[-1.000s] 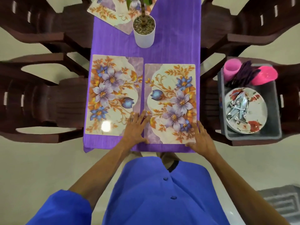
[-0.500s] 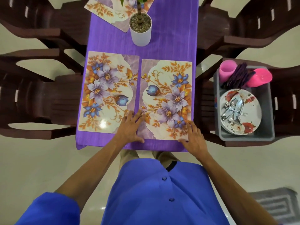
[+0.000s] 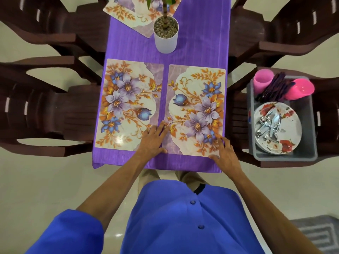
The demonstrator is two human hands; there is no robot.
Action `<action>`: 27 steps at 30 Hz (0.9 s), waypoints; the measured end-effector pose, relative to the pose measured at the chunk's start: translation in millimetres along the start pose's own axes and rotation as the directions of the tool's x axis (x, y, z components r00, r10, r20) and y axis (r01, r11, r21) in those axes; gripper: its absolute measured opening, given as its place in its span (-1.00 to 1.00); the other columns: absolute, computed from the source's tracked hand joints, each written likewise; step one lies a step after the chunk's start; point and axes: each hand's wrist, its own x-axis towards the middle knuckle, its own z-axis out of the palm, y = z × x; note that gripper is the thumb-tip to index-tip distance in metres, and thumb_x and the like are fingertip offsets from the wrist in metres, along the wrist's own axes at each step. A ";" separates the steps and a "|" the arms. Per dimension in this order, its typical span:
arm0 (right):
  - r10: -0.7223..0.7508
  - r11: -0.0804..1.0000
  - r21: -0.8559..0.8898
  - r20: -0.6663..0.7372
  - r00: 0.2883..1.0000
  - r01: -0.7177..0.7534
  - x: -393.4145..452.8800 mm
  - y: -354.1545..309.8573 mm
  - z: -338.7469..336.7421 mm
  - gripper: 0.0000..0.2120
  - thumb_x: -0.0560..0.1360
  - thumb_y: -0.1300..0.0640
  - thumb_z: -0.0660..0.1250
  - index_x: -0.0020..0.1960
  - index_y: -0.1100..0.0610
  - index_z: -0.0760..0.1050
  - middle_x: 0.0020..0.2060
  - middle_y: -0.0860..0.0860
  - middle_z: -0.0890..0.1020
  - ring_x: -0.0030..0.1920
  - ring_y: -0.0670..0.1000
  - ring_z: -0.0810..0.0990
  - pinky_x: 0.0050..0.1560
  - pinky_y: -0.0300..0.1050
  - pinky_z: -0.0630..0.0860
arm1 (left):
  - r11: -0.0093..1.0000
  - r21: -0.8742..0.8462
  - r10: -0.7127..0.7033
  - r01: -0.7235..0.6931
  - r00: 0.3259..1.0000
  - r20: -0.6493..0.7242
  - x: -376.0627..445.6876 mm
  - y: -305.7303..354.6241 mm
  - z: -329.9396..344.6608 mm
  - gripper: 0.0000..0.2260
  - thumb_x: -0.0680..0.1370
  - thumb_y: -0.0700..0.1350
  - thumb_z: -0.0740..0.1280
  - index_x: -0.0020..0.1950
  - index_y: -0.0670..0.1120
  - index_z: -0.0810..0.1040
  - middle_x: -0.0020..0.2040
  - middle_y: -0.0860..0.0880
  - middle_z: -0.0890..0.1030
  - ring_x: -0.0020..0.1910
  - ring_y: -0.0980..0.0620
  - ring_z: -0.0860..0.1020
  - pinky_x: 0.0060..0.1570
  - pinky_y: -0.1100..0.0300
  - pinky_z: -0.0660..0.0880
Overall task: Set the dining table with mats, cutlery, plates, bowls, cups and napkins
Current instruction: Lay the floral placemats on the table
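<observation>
Two floral mats lie side by side at the near end of the purple-covered table (image 3: 201, 43). My left hand (image 3: 153, 142) rests flat with straight fingers over the near inner corners of the left mat (image 3: 126, 105) and the right mat (image 3: 196, 110). My right hand (image 3: 224, 154) touches the right mat's near right corner, fingers spread. More mats (image 3: 132, 13) lie at the far end. A grey tub (image 3: 310, 125) on the right-hand chair holds floral plates (image 3: 289, 143) with cutlery (image 3: 269, 127) on top, two pink cups (image 3: 262, 83) and dark purple napkins (image 3: 277, 88).
A white pot with a plant (image 3: 166, 35) stands mid-table beyond the two mats. Dark wooden chairs (image 3: 45, 110) line both sides of the table. A grey floor mat (image 3: 319, 233) lies at the lower right.
Both hands stay on the right mat's near edge; my right hand has eased slightly toward its corner. The view has shifted a little.
</observation>
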 end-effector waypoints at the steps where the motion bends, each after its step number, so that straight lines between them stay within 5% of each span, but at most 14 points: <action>1: 0.004 1.000 0.003 0.003 1.000 -0.004 -0.3 0.4 0.2 -0.12 0.51 0.04 0.52 0.65 0.01 0.06 0.52 0.07 0.19 0.42 0.21 0.37 0.16 0.17 0.58 | 1.000 0.003 0.002 -0.002 1.000 0.001 0.4 0.2 -1.0 0.00 0.51 0.39 0.37 0.72 0.03 -0.13 0.72 -0.07 -0.12 0.64 -0.24 0.12 0.53 -0.22 0.23; 11: -0.023 1.000 -0.001 0.025 0.999 0.023 1.8 9.8 1.2 -0.12 0.54 0.16 0.47 0.68 0.02 0.01 0.64 0.04 0.09 0.49 0.22 0.35 0.31 0.17 0.53 | 0.998 0.052 0.037 -0.039 0.999 0.032 2.4 -6.7 -2.9 0.16 0.38 0.44 0.46 0.71 0.04 -0.16 0.72 -0.06 -0.19 0.63 -0.24 0.11 0.51 -0.19 0.27; 24: -0.122 0.992 -0.033 0.058 0.991 0.124 6.4 23.2 -12.8 -0.13 0.54 0.29 0.44 0.68 0.05 0.03 0.66 0.00 0.10 0.34 0.16 0.53 -0.06 -0.08 0.57 | 0.999 0.011 0.038 -0.039 0.999 0.014 -2.3 -7.0 -8.1 0.12 0.39 0.43 0.47 0.71 0.07 -0.10 0.72 0.00 -0.17 0.65 -0.22 0.08 0.53 -0.21 0.26; 27: -0.148 0.988 -0.042 0.053 0.988 0.150 5.9 25.2 -11.0 -0.14 0.55 0.27 0.45 0.68 0.05 0.03 0.66 0.03 0.10 0.36 0.17 0.51 -0.01 -0.03 0.59 | 0.999 0.003 0.032 -0.032 0.999 0.025 -3.2 -7.4 -8.2 0.11 0.39 0.43 0.46 0.71 0.08 -0.11 0.72 0.00 -0.17 0.66 -0.21 0.06 0.54 -0.23 0.25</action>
